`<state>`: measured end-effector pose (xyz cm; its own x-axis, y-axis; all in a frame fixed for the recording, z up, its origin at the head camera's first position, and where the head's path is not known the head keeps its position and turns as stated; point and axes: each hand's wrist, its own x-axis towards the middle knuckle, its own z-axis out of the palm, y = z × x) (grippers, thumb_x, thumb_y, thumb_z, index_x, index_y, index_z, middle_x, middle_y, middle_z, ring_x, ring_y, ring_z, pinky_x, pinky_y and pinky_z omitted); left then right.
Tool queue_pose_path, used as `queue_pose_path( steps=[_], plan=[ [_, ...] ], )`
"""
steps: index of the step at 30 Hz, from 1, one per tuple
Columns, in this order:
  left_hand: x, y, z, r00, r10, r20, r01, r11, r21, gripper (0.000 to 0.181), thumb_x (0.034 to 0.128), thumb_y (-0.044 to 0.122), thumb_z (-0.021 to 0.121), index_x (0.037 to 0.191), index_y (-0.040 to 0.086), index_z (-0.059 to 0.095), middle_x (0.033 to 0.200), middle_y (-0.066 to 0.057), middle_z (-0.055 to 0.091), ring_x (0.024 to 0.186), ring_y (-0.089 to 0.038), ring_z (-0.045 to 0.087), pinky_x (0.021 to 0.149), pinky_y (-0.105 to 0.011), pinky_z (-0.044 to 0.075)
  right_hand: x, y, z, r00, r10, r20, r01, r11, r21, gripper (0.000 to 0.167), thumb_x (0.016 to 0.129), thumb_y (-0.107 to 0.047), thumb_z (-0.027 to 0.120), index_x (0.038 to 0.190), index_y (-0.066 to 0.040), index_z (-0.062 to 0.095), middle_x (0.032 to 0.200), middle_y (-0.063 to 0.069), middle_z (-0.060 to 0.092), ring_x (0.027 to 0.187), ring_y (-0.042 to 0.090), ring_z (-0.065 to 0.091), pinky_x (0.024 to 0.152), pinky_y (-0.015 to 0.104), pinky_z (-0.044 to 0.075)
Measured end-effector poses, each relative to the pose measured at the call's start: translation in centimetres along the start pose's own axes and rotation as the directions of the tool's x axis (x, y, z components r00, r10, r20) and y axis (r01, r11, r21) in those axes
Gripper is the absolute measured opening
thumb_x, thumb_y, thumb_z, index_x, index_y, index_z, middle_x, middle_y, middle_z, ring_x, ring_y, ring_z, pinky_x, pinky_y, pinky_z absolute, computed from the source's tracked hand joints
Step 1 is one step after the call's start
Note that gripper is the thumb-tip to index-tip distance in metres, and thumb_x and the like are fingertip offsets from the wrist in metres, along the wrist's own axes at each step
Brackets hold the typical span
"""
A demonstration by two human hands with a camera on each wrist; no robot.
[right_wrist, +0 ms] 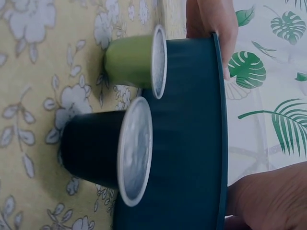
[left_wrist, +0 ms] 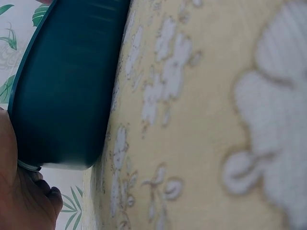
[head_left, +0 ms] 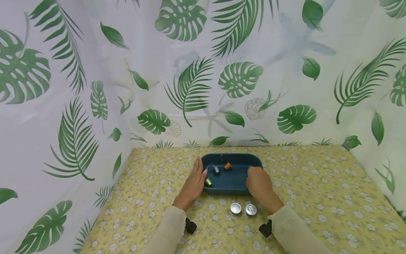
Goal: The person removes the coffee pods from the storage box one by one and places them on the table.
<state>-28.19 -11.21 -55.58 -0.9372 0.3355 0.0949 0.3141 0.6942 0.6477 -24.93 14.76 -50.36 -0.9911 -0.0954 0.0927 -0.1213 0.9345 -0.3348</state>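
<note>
A dark teal tray (head_left: 228, 192) (left_wrist: 67, 91) (right_wrist: 192, 139) lies between the hands. Inside it are a grey capsule (head_left: 216, 170), an orange capsule (head_left: 227, 166) and a green capsule (head_left: 208, 182). The left hand (head_left: 194, 182) (left_wrist: 21, 191) (right_wrist: 211, 24) lies along the tray's left end, fingers extended outside and thumb at the rim. The right hand (head_left: 260, 183) (right_wrist: 271, 203) is at the right end, over the rim, its fingertips hidden. In front of the tray stand two capsules, foil lids up, a green one (head_left: 236, 208) (right_wrist: 127, 62) and a dark one (head_left: 251, 210) (right_wrist: 91, 148).
A yellow floral cloth (head_left: 142, 197) covers the table. White sheeting (head_left: 203, 134) with green leaf prints hangs behind the table and at both sides. Dark straps are on both sleeved wrists.
</note>
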Motion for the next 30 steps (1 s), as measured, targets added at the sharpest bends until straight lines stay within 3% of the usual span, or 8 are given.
queue_pose_path(
  steps=[8, 16, 23, 30],
  plan=[
    [-0.08, -0.04, -0.13, 1.0, 0.004, 0.005, -0.004, 1.0, 0.015, 0.07, 0.1072, 0.06, 0.013, 0.161, 0.022, -0.012, 0.166, 0.01, -0.021, 0.155, -0.02, 0.009, 0.121, -0.047, 0.025, 0.34, -0.29, 0.15, 0.998, 0.02, 0.057, -0.019, 1.0, -0.021, 0.013, 0.095, 0.005, 0.062, 0.085, 0.001, 0.068, 0.064, 0.008, 0.056, 0.052, 0.019, 0.054, 0.048, 0.033, 0.044],
    [-0.03, -0.09, -0.03, 1.0, 0.004, -0.008, -0.004, 1.0, 0.01, 0.071, 0.1071, 0.061, 0.013, 0.161, 0.022, -0.012, 0.167, 0.009, -0.02, 0.154, -0.021, 0.012, 0.12, -0.047, 0.027, 0.62, -0.42, 0.34, 0.992, 0.032, 0.12, -0.029, 0.999, -0.033, 0.006, 0.096, -0.001, 0.066, 0.091, 0.001, 0.067, 0.068, 0.008, 0.057, 0.054, 0.019, 0.055, 0.048, 0.033, 0.044],
    [-0.07, -0.04, 0.06, 1.0, 0.0, -0.013, 0.001, 1.0, 0.019, 0.071, 0.1072, 0.061, 0.013, 0.161, 0.022, -0.011, 0.167, 0.009, -0.019, 0.154, -0.021, 0.011, 0.12, -0.047, 0.026, 0.59, -0.32, 0.46, 0.994, 0.008, 0.107, -0.01, 1.0, 0.014, 0.014, 0.094, -0.01, 0.073, 0.094, 0.002, 0.067, 0.071, 0.007, 0.058, 0.053, 0.018, 0.055, 0.047, 0.032, 0.044],
    [-0.1, -0.09, 0.07, 1.0, 0.0, -0.012, 0.0, 1.0, 0.017, 0.07, 0.1071, 0.061, 0.013, 0.161, 0.023, -0.012, 0.167, 0.01, -0.02, 0.154, -0.02, 0.012, 0.12, -0.047, 0.026, 0.79, -0.16, 0.69, 0.997, -0.008, 0.072, 0.005, 0.999, 0.051, 0.018, 0.094, -0.009, 0.073, 0.099, 0.006, 0.065, 0.072, 0.009, 0.059, 0.054, 0.018, 0.056, 0.048, 0.032, 0.045]
  ],
)
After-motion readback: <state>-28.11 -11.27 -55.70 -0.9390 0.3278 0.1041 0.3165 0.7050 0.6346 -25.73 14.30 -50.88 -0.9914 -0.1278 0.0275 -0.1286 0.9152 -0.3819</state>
